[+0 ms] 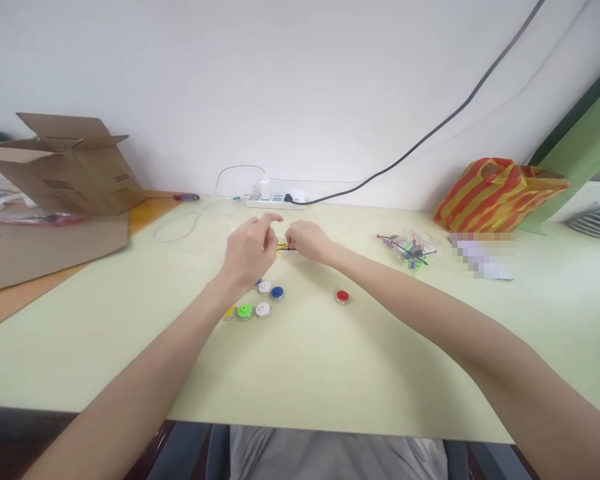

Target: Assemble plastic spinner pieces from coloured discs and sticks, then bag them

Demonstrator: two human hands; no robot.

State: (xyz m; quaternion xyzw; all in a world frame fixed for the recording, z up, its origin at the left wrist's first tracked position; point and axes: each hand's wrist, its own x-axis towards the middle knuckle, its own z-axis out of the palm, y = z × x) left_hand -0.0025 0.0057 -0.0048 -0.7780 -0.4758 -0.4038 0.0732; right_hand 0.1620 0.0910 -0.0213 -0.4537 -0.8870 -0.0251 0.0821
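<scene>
Over a pale table, half-curled left hand and bunched right hand, grips hidden, flank a yellow piece; lowering the left one could scatter discs.

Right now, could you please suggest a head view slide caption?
Left hand and right hand flank a small yellow item over a pale green table.

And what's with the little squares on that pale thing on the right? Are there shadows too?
In the head view, blocky squares cover part of the pale packet, hiding detail; in that same view, a soft shadow lies on the table below the right arm; also in the head view, the small yellow thing by the right hand looks too fuzzy to make out.
</scene>
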